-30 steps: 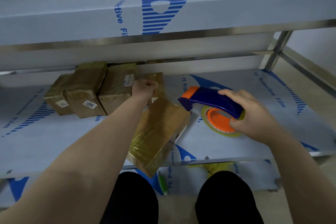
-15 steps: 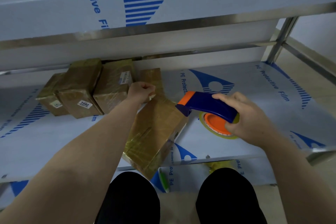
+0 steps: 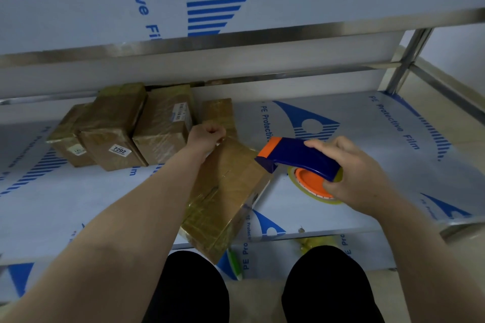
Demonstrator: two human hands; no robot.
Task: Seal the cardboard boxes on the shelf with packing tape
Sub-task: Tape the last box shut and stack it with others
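Cardboard box lay at the front of the shelf, its near end overhanging the edge and other boxes behind it to the left. Long axis ran away from the person, far end skewed slightly right. Left hand gripped the far corner, fingers curled. Right hand clamped the tape dispenser just right of the box. Judged light, stiff and tape-slick; best held at corners and edges.

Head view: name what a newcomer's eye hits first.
The blue-and-orange tape dispenser, gripped by the right hand at centre right. Next, the brown cardboard box lying askew over the front edge of the film-covered metal shelf, the left hand gripping its far end. More taped brown boxes cluster at back left.
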